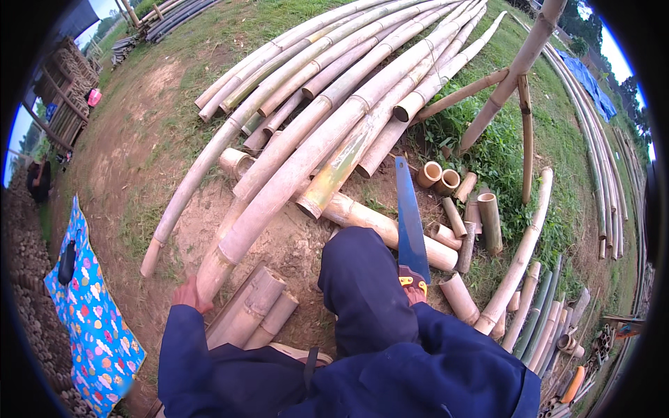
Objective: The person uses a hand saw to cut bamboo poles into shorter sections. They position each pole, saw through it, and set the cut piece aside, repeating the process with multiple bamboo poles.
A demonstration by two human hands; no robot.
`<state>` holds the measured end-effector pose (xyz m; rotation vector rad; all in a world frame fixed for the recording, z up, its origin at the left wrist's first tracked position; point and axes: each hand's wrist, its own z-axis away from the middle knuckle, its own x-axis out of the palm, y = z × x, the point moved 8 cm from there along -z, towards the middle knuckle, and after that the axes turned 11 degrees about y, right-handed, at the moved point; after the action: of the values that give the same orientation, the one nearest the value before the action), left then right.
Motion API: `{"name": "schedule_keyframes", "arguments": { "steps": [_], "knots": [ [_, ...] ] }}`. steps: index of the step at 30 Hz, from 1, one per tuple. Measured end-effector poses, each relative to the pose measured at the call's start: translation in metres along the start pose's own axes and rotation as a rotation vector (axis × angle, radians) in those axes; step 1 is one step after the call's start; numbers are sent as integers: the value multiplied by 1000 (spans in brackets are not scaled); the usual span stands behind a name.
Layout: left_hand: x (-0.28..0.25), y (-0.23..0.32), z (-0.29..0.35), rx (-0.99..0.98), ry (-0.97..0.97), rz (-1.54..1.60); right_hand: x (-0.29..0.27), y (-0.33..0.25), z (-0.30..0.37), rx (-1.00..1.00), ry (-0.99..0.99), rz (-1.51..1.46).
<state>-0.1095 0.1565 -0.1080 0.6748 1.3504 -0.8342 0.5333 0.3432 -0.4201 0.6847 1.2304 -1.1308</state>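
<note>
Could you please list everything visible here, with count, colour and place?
long bamboo poles: many, tan, fanned across the ground ahead
pole under the knee: one, tan, lying crosswise
handsaw: one, blue blade, red and yellow handle, blade resting on the crosswise pole
short cut pieces: several, tan, on grass right of the saw
split pieces: a few, tan, by the left hand
bamboo frame: one, tan, upper right
thin poles: many, grey-green, curving along the right edge
patterned cloth: one, blue with coloured spots, lower left
tarp: one, blue, far right
knee: dark blue trousers, centre
left hand: on the end of a long pole
right hand: gripping the saw handle
</note>
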Motion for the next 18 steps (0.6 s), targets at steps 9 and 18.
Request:
{"name": "schedule_keyframes", "arguments": {
  "steps": [9,18],
  "knots": [
    [-12,3,55,-29,111,-32,-246,-4,52,311,471,-451],
    [7,5,28,0,44,165,-441,-67,140,-11,904,-879]
  ]
}}
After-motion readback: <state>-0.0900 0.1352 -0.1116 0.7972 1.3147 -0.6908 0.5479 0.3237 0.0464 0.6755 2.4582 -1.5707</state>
